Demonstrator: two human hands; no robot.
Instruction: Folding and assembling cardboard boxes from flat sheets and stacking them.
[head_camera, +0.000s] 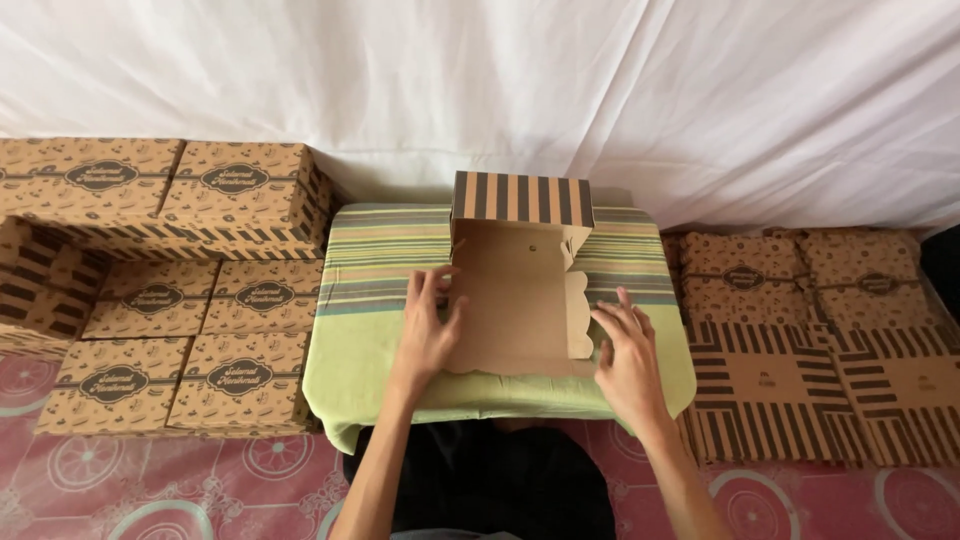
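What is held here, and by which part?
A half-folded box: left hand on its left side flap, right hand at its right flap. Fingers rest flat, not closed.

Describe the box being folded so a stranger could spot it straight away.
Find the small table with the striped green cloth in the middle. On it lies the half-folded box, between both hands. Unlike the closed boxes stacked left and flat sheets right, it stands open.

Brown box (520, 290) with black-striped flap, green striped cloth (380, 260) (paler in front), white sheet (480, 80)
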